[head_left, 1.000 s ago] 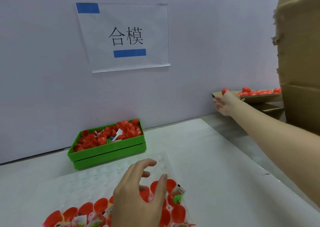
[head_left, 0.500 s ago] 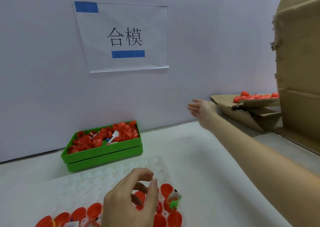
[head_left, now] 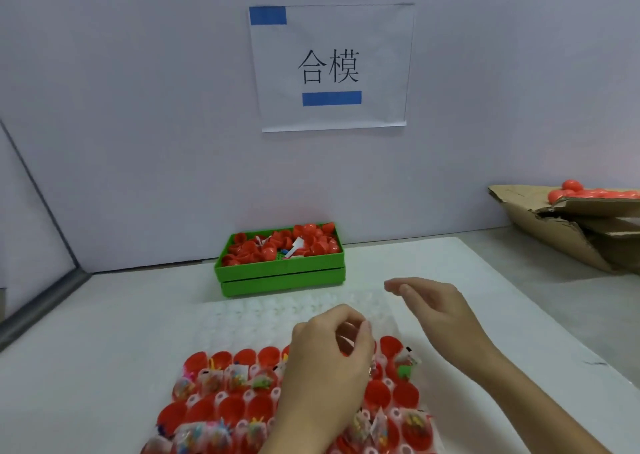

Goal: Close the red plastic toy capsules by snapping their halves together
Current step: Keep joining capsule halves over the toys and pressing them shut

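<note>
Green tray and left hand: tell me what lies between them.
In the head view, only empty sockets of the clear blister sheet lie between the green tray and the left hand; no capsule halves sit there.

Glossy red plastic capsule halves (head_left: 235, 408), matt green plastic bin (head_left: 280, 273), rough torn cardboard (head_left: 561, 235), paper sign (head_left: 330, 67)

A clear tray (head_left: 277, 315) lies on the table (head_left: 104, 332) nearest the person, its near rows filled with capsule halves (head_left: 235, 408), some of them with small packets in them, its far rows bare. Behind the tray, against the wall (head_left: 138, 107), sits a bin (head_left: 280, 273) heaped with loose halves (head_left: 311, 238). A paper sign (head_left: 330, 67) hangs on the wall above the bin. To the far right a cardboard box (head_left: 561, 235) holds closed capsules (head_left: 588, 193). The left hand (head_left: 329, 360) is over the filled rows; the right hand (head_left: 440, 309) is to its right, above the tray's far right part.
</note>
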### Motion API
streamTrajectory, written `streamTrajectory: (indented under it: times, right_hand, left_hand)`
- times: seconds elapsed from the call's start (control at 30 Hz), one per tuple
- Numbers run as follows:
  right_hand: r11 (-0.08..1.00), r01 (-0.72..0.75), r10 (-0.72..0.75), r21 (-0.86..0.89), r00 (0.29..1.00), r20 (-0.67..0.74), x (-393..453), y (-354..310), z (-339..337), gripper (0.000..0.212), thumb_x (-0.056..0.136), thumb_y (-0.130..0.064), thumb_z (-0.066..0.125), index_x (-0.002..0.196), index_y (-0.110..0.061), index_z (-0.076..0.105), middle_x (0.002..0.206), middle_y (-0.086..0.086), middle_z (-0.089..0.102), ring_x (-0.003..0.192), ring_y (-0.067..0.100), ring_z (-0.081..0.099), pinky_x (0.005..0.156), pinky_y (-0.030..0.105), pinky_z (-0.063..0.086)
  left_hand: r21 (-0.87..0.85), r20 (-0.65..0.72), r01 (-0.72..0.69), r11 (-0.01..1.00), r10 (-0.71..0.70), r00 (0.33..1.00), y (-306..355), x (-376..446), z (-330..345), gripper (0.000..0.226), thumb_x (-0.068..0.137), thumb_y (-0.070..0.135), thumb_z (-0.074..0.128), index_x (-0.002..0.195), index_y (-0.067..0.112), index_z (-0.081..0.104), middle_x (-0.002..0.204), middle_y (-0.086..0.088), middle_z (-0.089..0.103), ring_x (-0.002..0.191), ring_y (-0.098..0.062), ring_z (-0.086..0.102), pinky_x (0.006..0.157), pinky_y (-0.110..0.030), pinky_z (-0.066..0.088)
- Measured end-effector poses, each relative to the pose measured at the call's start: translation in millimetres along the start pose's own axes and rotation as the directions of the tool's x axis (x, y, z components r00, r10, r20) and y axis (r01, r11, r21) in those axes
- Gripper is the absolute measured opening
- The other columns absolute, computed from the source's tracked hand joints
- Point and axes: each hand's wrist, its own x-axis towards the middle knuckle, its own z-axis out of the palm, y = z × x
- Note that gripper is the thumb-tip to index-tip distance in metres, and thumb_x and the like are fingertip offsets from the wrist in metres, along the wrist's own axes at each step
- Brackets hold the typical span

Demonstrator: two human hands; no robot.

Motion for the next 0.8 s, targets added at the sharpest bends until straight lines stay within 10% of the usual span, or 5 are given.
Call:
streamTrajectory:
  times: [0.2, 0.5, 0.7, 0.8]
  right_hand:
    - [0.990, -0.138, 0.138, -0.011, 0.989, -0.046, -9, 35, -1, 0.025, 0.099, -0.010, 0.054, 0.107, -0.026, 0.072, 0.111, -0.012, 0.071, 0.106, 0.006, 0.065, 0.099, 0.036, 0.052]
    - [0.951, -0.302, 0.305, -0.068, 0.951, 0.053, 2, 34, 0, 0.023, 0.097, -0.025, 0.059, 0.120, -0.029, 0.057, 0.071, -0.001, 0.075, 0.057, 0.010, 0.067, 0.050, 0.020, 0.047]
    - [0.949, -0.312, 0.314, -0.039, 0.946, 0.082, 1, 32, 7, 0.028, 0.099, -0.022, 0.057, 0.126, -0.022, 0.064, 0.083, -0.003, 0.075, 0.067, 0.012, 0.071, 0.064, 0.019, 0.052]
    - [0.952, -0.299, 0.304, -0.069, 0.949, 0.080, 1, 32, 11, 0.027, 0.099, -0.025, 0.056, 0.125, -0.026, 0.064, 0.082, -0.007, 0.075, 0.069, 0.009, 0.071, 0.065, 0.017, 0.051]
  left_hand:
    - [-0.041, 0.062, 0.019, 0.999, -0.017, 0.998, -2, -1, 0, 0.019, 0.094, 0.030, 0.062, 0.076, 0.028, 0.070, 0.071, 0.010, 0.070, 0.070, -0.003, 0.066, 0.062, -0.014, 0.051]
    - [-0.120, -0.066, -0.035, 0.992, 0.027, 0.997, 11, 17, -56, 0.013, 0.092, 0.037, 0.059, 0.086, 0.031, 0.069, 0.082, 0.017, 0.072, 0.078, 0.003, 0.066, 0.065, -0.013, 0.051]
    - [0.167, 0.062, 0.156, 0.973, -0.168, 0.984, -51, 56, -130, 0.062, 0.077, 0.075, 0.039, 0.122, 0.036, 0.057, 0.121, 0.022, 0.057, 0.110, 0.001, 0.053, 0.092, -0.026, 0.041]
    - [0.031, 0.052, 0.305, 0.952, -0.306, 0.951, -105, 51, -151, 0.071, 0.079, 0.069, 0.038, 0.138, 0.032, 0.047, 0.143, 0.011, 0.047, 0.128, -0.008, 0.043, 0.108, -0.032, 0.034]
